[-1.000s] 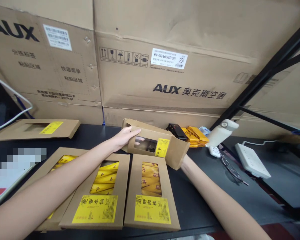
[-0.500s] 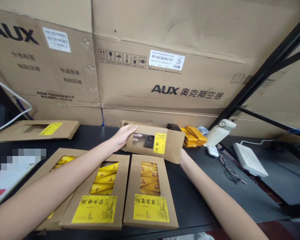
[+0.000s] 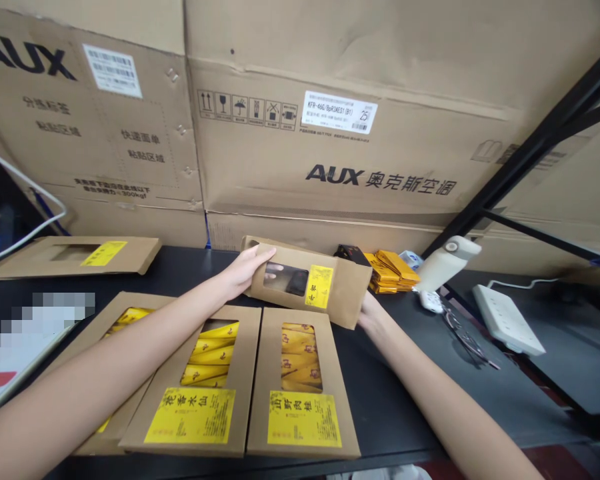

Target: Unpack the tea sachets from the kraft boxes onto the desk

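I hold a flat brown window box (image 3: 340, 287) with a small yellow label above the black table (image 3: 405, 400). My left hand (image 3: 245, 270) grips its left end, thumb on top. My right hand (image 3: 370, 313) holds its right end from below and is mostly hidden behind the box. The box's window looks dark, with no yellow packets showing. In front of it lie three similar boxes filled with yellow packets: a right one (image 3: 303, 383), a middle one (image 3: 200, 387) and a left one (image 3: 117, 320) partly under my arm.
Another flat box (image 3: 75, 255) lies at the back left. Loose yellow packets (image 3: 393, 270) and a black object (image 3: 353, 255) sit behind the held box. A white handheld device (image 3: 447, 263), a white power strip (image 3: 507, 320) and a black rack frame (image 3: 540, 153) stand right. Large AUX cartons (image 3: 330, 133) form the back wall.
The held box has tilted from a steeper slant toward level and shifted slightly. My hands have stayed on its two ends.
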Available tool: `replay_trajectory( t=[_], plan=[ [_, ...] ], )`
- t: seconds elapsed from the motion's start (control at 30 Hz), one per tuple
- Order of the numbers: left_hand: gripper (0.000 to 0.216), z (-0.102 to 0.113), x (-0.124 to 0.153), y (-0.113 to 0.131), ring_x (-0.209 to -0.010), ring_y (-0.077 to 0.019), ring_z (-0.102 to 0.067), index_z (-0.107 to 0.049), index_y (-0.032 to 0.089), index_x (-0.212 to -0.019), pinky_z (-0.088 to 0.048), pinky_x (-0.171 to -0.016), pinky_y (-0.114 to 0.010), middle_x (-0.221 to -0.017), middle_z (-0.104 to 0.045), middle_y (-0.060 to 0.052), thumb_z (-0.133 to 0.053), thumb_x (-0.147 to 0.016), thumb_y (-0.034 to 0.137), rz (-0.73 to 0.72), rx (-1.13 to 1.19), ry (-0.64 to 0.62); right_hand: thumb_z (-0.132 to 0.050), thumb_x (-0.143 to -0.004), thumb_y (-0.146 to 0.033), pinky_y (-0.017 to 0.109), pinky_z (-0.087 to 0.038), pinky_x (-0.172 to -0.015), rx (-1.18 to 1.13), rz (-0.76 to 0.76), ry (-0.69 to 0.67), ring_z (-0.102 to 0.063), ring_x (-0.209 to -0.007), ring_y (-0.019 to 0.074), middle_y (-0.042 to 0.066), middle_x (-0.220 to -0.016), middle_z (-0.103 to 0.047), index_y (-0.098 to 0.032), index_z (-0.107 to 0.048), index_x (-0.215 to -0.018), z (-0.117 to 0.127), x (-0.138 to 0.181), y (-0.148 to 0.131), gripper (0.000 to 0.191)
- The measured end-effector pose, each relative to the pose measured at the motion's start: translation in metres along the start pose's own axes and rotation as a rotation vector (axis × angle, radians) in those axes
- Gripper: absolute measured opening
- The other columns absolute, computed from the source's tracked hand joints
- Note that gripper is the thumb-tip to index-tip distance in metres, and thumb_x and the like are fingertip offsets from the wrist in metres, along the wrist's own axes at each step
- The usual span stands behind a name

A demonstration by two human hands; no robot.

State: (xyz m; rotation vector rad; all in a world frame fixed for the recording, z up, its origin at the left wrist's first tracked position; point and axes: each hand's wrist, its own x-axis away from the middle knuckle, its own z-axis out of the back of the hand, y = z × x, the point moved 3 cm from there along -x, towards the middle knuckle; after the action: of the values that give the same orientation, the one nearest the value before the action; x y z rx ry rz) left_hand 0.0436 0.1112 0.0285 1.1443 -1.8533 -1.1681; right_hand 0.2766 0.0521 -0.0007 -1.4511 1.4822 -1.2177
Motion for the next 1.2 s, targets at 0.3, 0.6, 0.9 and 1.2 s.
replay_trajectory(
  t=[0.3, 0.6, 0.9, 1.2],
  plan=[
    [0.012, 0.001, -0.002, 0.001, -0.070, -0.0106, -0.067, -0.061, 0.016, -0.094, -0.054, -0.059, -0.020, -0.099, -0.070, -0.006, -0.062, -0.084, 0.021, -0.049, 0.025, 0.028, -0.076, -0.064, -0.019, 0.031, -0.059, -0.066, -0.139, 0.027, 0.073, -0.069, -0.065, 0.0185, -0.001, -0.072, -0.074, -0.022, -0.066, -0.074, 0.002, -0.006, 0.005, 0.014],
    [0.010, 0.004, 0.003, 0.011, -0.065, -0.0110, -0.067, -0.061, 0.016, -0.093, -0.055, -0.057, -0.022, -0.091, -0.071, -0.005, -0.061, -0.083, 0.018, -0.079, 0.162, 0.151, -0.071, -0.067, -0.016, 0.025, -0.058, -0.074, -0.218, 0.107, 0.018, -0.070, -0.072, 0.0154, -0.001, -0.081, -0.075, -0.020, -0.069, -0.082, 0.013, -0.012, -0.013, 0.015],
    [0.012, 0.031, 0.001, 0.016, -0.049, -0.0125, -0.063, -0.058, 0.016, -0.082, -0.050, -0.043, -0.022, -0.072, -0.066, -0.001, -0.054, -0.084, 0.027, -0.209, 0.233, 0.613, -0.062, -0.077, -0.017, 0.032, -0.057, -0.082, -0.171, 0.157, 0.108, -0.071, -0.085, 0.0191, 0.001, -0.084, -0.075, -0.020, -0.068, -0.089, 0.038, -0.012, -0.043, 0.013],
    [0.016, 0.048, -0.002, 0.018, -0.047, -0.0101, -0.061, -0.058, 0.016, -0.094, -0.047, -0.041, -0.018, -0.073, -0.066, -0.002, -0.049, -0.085, 0.026, -0.253, 0.268, 0.796, -0.069, -0.078, -0.022, 0.023, -0.055, -0.055, 0.382, -0.078, 0.051, -0.068, -0.059, 0.0152, 0.006, -0.075, -0.074, -0.013, -0.069, -0.087, 0.027, -0.018, -0.068, 0.013]
  ],
)
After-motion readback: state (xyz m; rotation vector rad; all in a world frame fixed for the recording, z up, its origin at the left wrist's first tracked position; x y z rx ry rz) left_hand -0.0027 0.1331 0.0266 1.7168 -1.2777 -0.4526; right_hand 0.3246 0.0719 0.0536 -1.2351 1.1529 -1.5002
